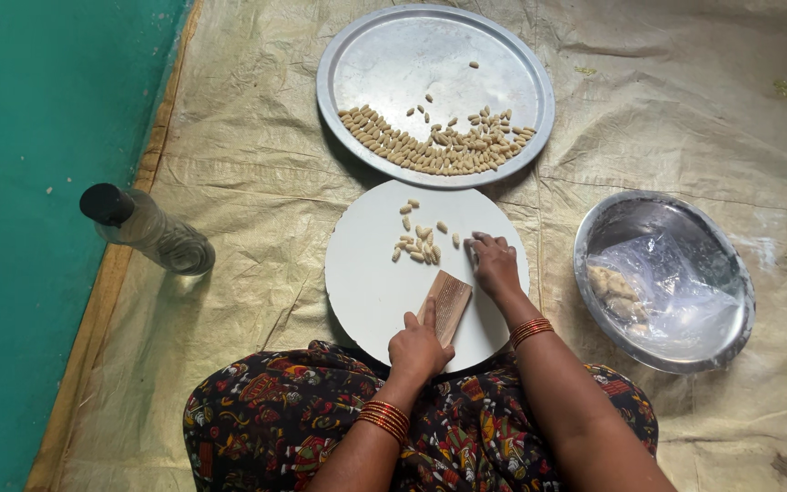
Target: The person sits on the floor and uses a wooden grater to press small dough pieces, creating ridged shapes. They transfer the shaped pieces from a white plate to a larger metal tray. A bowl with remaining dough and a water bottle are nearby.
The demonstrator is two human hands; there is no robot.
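A round white board (366, 273) lies in front of my knees. My left hand (417, 346) grips the near end of a small ridged wooden block (448, 301) resting on the board. My right hand (495, 264) presses its fingertips on the board's right side, just right of a small cluster of pale shaped dough pieces (419, 244). Whether a dough bit is under the fingers I cannot tell. Beyond the board, a large round steel plate (393, 64) holds several of the same shaped pieces along its near rim.
A steel bowl (594, 246) at the right holds clear plastic wrap with a lump of dough (614, 287). A clear bottle with a black cap (143, 226) stands at the left near the teal floor. A tan tarp (257, 182) covers the ground.
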